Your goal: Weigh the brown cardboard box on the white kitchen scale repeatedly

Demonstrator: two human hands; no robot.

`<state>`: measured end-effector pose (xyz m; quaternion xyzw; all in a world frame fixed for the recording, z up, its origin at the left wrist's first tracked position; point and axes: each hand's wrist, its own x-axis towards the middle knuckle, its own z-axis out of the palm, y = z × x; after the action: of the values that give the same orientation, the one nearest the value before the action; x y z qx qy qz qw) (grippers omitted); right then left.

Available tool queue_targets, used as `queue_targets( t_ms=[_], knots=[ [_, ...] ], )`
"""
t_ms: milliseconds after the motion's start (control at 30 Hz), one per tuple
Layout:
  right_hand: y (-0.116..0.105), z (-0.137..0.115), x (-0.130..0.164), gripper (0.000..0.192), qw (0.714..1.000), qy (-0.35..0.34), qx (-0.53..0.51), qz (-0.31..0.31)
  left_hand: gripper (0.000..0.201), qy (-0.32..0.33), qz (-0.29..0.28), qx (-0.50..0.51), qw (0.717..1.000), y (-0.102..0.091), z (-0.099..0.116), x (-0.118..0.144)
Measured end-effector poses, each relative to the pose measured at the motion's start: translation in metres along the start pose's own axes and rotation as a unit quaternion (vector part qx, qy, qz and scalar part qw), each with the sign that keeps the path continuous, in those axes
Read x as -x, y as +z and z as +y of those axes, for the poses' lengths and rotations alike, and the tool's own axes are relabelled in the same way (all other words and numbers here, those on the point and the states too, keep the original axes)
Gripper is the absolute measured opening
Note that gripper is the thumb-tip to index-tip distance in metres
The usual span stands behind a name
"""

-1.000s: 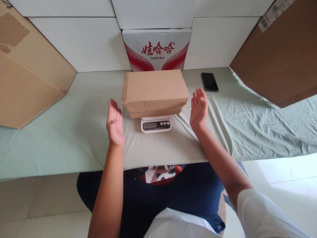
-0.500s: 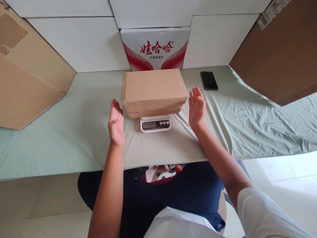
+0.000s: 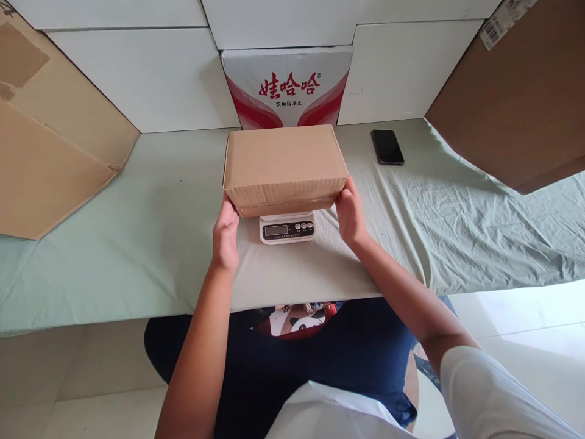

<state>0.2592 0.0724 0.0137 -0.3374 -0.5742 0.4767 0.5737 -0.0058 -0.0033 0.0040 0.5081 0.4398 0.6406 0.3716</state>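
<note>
Cardboard box [image 3: 284, 166] resting on small white kitchen scale [image 3: 287, 227], clasped between left hand [image 3: 226, 229] and right hand [image 3: 350, 213], fingers closed flat against its lower corners, plain brown corrugated rectangular carton, creased pale green cloth [image 3: 150, 238] beneath, flat black phone [image 3: 387, 147] well apart.

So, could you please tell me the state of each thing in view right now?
Cardboard box: closed, resting on the scale.
Scale: under the box, display unreadable.
Left hand: against the box's left end.
Right hand: against its right end.
Phone: screen dark, flat on the cloth.
</note>
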Motion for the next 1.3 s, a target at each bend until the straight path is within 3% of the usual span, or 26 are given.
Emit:
queue_targets(
  t_ms=[100,200,400,567,733,1000,1100,1200,1300],
  knots=[
    [0.009,0.002,0.001,0.061,1.0,-0.011,-0.016,-0.011,0.07,0.003,0.009,0.017,1.0,0.004,0.0,0.0],
    [0.013,0.004,-0.011,0.061,1.0,-0.022,-0.009,-0.003,0.067,0.021,0.007,0.02,1.0,0.003,0.001,-0.017],
    [0.021,0.011,-0.081,0.069,0.996,-0.083,0.007,0.014,0.058,0.084,-0.006,0.008,0.996,0.011,-0.005,-0.103],
    [0.033,0.04,-0.129,0.073,0.997,-0.068,0.002,0.045,0.051,0.076,0.065,0.005,0.995,0.026,-0.046,-0.154],
    [0.029,0.063,-0.135,0.071,0.999,-0.03,0.024,0.035,0.05,0.025,0.052,-0.012,0.998,0.012,-0.077,-0.157],
    [0.027,0.076,-0.133,0.064,0.999,-0.007,0.019,0.032,0.062,-0.001,0.023,-0.01,1.0,0.005,-0.08,-0.154],
    [0.014,0.082,-0.148,0.075,0.997,0.0,-0.002,0.081,0.078,-0.01,0.053,-0.024,0.998,-0.012,-0.074,-0.158],
    [-0.015,0.08,-0.167,0.083,0.987,-0.009,-0.019,0.16,0.089,-0.005,0.119,-0.032,0.992,-0.047,-0.065,-0.16],
    [-0.048,0.074,-0.175,0.08,0.978,-0.014,-0.021,0.205,0.091,-0.018,0.148,-0.034,0.988,-0.076,-0.057,-0.158]
  ],
)
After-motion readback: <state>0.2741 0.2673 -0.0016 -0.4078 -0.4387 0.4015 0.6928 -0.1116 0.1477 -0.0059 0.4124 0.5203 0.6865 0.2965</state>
